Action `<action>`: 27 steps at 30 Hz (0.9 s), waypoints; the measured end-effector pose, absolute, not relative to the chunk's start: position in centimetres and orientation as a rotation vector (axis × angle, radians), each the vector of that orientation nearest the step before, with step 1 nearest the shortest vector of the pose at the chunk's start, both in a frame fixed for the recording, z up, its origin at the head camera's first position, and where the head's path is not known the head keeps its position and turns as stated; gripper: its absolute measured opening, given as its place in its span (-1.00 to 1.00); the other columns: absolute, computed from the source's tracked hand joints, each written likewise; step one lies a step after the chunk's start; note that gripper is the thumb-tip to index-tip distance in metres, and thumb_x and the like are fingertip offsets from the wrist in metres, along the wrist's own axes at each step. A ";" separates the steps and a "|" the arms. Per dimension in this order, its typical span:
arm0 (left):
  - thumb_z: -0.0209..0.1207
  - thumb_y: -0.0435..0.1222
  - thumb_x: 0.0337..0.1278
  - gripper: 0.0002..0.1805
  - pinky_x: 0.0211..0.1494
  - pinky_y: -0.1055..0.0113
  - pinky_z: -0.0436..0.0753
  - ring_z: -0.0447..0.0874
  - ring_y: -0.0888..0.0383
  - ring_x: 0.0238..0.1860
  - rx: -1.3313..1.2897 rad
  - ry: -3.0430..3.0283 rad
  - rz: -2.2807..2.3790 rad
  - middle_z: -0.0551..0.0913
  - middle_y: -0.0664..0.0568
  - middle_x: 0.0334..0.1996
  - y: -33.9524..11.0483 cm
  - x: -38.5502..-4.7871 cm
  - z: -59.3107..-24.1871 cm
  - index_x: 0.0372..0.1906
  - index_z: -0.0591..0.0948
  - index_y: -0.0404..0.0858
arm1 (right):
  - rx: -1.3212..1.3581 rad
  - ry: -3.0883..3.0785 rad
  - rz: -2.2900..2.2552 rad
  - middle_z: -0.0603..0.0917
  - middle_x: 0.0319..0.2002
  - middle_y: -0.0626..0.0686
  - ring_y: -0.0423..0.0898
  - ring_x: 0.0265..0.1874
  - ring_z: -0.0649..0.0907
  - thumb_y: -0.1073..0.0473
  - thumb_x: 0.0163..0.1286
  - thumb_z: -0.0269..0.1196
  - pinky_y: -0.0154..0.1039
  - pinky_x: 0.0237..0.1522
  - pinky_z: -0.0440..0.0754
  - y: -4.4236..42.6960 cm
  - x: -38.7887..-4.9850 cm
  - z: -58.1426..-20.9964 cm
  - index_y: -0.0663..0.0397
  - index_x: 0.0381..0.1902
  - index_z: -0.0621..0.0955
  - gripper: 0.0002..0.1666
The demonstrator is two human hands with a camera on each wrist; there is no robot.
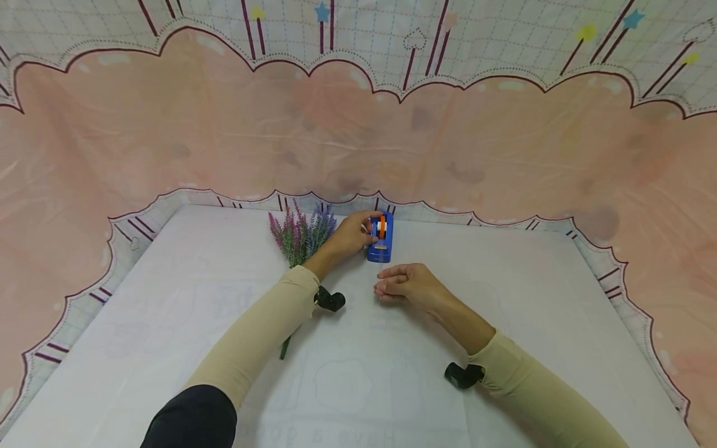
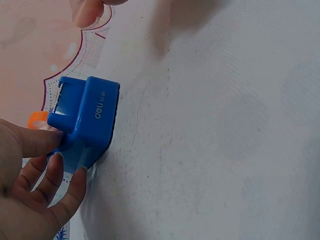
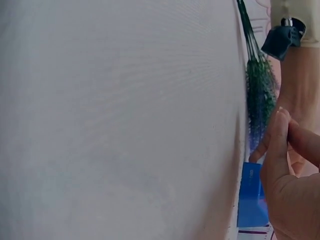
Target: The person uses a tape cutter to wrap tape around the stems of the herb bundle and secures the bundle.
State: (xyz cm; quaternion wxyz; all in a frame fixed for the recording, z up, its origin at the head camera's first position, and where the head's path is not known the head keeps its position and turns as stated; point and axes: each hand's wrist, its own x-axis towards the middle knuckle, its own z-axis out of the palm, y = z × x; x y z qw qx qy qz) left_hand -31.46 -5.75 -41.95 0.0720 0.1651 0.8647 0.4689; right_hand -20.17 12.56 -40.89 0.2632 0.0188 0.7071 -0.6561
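Observation:
A blue tape dispenser with an orange tape core stands near the far edge of the white table. My left hand grips it from the left; in the left wrist view the thumb and fingers lie against its blue body, near the serrated cutter. Closer to me and a little to the right, my right hand is apart from the dispenser. Its thumb and forefinger meet at the tips, pinching what looks like a small piece of clear tape, faint and partly hidden.
A bunch of artificial lavender, purple and blue with green stems, lies left of the dispenser, partly under my left forearm. The white table has a patterned cloth behind and around it. Dark wrist cameras sit on both wrists.

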 end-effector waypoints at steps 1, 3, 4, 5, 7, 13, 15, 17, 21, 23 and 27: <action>0.31 -0.46 0.24 -0.31 -0.30 0.30 0.40 0.42 0.08 -0.29 0.497 2.599 1.409 0.52 -0.07 -0.21 -5.7 -31.5 -42.0 0.46 0.44 -0.15 | 0.047 1.910 -1.772 0.79 -0.14 0.21 -0.03 -0.14 0.80 0.44 0.43 0.23 -0.21 -0.06 0.73 12.6 -20.2 -40.9 0.41 0.19 0.55 -0.62; 0.32 -0.46 0.24 -0.31 -0.31 0.30 0.40 0.43 0.08 -0.30 0.495 2.599 1.408 0.52 -0.07 -0.21 -5.7 -31.4 -41.9 0.46 0.44 -0.15 | 0.035 1.906 -1.767 0.79 -0.13 0.21 -0.03 -0.14 0.80 0.43 0.44 0.22 -0.22 -0.06 0.73 12.7 -20.2 -41.0 0.41 0.20 0.55 -0.61; 0.32 -0.47 0.24 -0.31 -0.32 0.31 0.40 0.43 0.08 -0.30 0.496 2.598 1.407 0.52 -0.07 -0.21 -5.7 -31.5 -41.9 0.47 0.44 -0.15 | 0.029 1.905 -1.765 0.79 -0.13 0.21 -0.03 -0.14 0.80 0.43 0.44 0.22 -0.22 -0.06 0.73 12.7 -20.3 -41.0 0.42 0.20 0.55 -0.61; 0.32 -0.47 0.24 -0.31 -0.33 0.31 0.40 0.43 0.08 -0.30 0.495 2.599 1.407 0.52 -0.07 -0.21 -5.7 -31.4 -41.9 0.46 0.44 -0.14 | 0.022 1.905 -1.763 0.79 -0.13 0.21 -0.03 -0.14 0.80 0.43 0.44 0.22 -0.22 -0.06 0.73 12.7 -20.3 -41.0 0.42 0.20 0.54 -0.61; 0.32 -0.46 0.24 -0.31 -0.33 0.31 0.40 0.43 0.08 -0.30 0.497 2.601 1.404 0.52 -0.07 -0.20 -5.7 -31.4 -41.9 0.47 0.44 -0.15 | 0.010 1.906 -1.758 0.79 -0.14 0.20 -0.03 -0.14 0.80 0.43 0.45 0.22 -0.22 -0.07 0.73 12.8 -20.3 -41.0 0.42 0.21 0.54 -0.61; 0.31 -0.46 0.24 -0.31 -0.30 0.30 0.41 0.44 0.08 -0.29 0.506 2.611 1.388 0.53 -0.07 -0.20 -5.7 -31.5 -42.0 0.47 0.43 -0.15 | -0.014 1.905 -1.760 0.79 -0.14 0.21 -0.05 -0.17 0.80 0.45 0.45 0.21 -0.22 -0.07 0.73 12.8 -20.2 -40.9 0.45 0.21 0.52 -0.61; 0.32 -0.46 0.24 -0.31 -0.28 0.30 0.42 0.44 0.08 -0.28 0.506 2.616 1.381 0.53 -0.07 -0.20 -5.7 -31.6 -42.0 0.47 0.44 -0.14 | -0.013 1.904 -1.757 0.79 -0.14 0.21 -0.05 -0.16 0.80 0.45 0.45 0.21 -0.22 -0.07 0.73 12.8 -20.2 -40.9 0.45 0.20 0.53 -0.61; 0.33 -0.46 0.23 -0.31 -0.26 0.28 0.43 0.45 0.07 -0.28 0.504 2.621 1.378 0.54 -0.07 -0.20 -5.7 -31.6 -42.0 0.46 0.44 -0.14 | -0.009 1.905 -1.751 0.79 -0.13 0.21 -0.03 -0.15 0.80 0.44 0.45 0.21 -0.22 -0.07 0.73 12.8 -20.2 -40.9 0.43 0.20 0.53 -0.61; 0.33 -0.46 0.23 -0.30 -0.25 0.28 0.43 0.45 0.07 -0.27 0.491 2.617 1.379 0.54 -0.08 -0.19 -5.7 -31.6 -42.0 0.46 0.44 -0.13 | -0.004 1.899 -1.745 0.79 -0.12 0.21 0.00 -0.13 0.80 0.43 0.45 0.22 -0.23 -0.07 0.73 12.9 -20.2 -40.9 0.42 0.20 0.54 -0.61; 0.32 -0.46 0.24 -0.30 -0.26 0.28 0.43 0.45 0.07 -0.27 0.486 2.617 1.378 0.54 -0.09 -0.19 -5.7 -31.5 -41.9 0.47 0.43 -0.13 | -0.007 1.893 -1.746 0.79 -0.13 0.22 -0.01 -0.14 0.80 0.43 0.45 0.22 -0.22 -0.07 0.73 12.9 -20.2 -40.8 0.43 0.20 0.53 -0.61; 0.29 -0.47 0.26 -0.33 -0.22 0.27 0.47 0.49 0.05 -0.23 0.486 2.631 1.353 0.55 -0.10 -0.14 -5.7 -31.2 -41.6 0.47 0.43 -0.16 | -0.007 1.883 -1.744 0.79 -0.13 0.21 -0.04 -0.18 0.80 0.42 0.44 0.23 -0.23 -0.07 0.73 12.9 -20.3 -40.7 0.44 0.20 0.53 -0.60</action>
